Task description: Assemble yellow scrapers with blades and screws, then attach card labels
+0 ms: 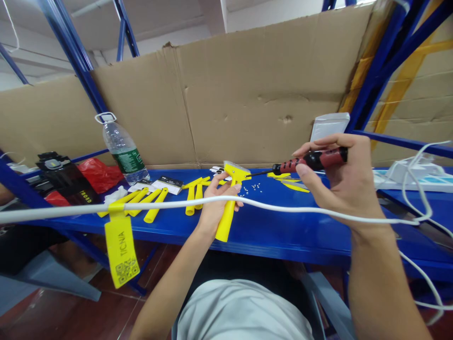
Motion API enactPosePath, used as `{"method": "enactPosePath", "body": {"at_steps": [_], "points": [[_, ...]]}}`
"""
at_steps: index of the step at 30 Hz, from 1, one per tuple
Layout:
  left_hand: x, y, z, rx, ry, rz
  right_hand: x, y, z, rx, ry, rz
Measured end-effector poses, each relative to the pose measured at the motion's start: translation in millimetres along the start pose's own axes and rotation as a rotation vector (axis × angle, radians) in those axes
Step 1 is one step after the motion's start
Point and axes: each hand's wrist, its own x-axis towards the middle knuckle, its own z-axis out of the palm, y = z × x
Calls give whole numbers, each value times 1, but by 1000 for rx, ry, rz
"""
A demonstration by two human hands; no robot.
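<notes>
A yellow scraper with a wide head and a tube-like handle is in my left hand, its fingers wrapped round the neck. My right hand is closed on a screwdriver with a red and black handle. The screwdriver's shaft points left and its tip is at the scraper's head, near the right-hand side; I cannot tell whether it sits in a screw. Small screws lie scattered on the blue bench just right of the scraper. Yellow flat pieces rest under the screwdriver.
Several yellow handles lie on the left, near printed cards. Behind them stand a water bottle, a red bag and a black container. A white cable with a yellow tag crosses the view. Cardboard backs the bench.
</notes>
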Motion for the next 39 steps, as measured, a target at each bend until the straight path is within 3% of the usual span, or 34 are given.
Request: {"method": "enactPosePath", "body": {"at_steps": [6,9,14,21,29,35,39], "points": [[2,1,-2,-7,29,-12,0,-2,3,196,-32,28],[2,1,-2,-24,25,-12,3,-1,9,227,69,-58],[3,1,-2,-41,7,-17,5,4,16,68,275,-127],[6,1,-5,-64,58,-39,1,-3,12,219,16,-4],[5,4,-3,-65,64,-60,1,5,16,-19,192,-42],[5,5,-5,-57,76,-61,2,4,17,169,68,-43],[5,5,-5,-61,75,-63,3,-1,19,185,60,-52]]}}
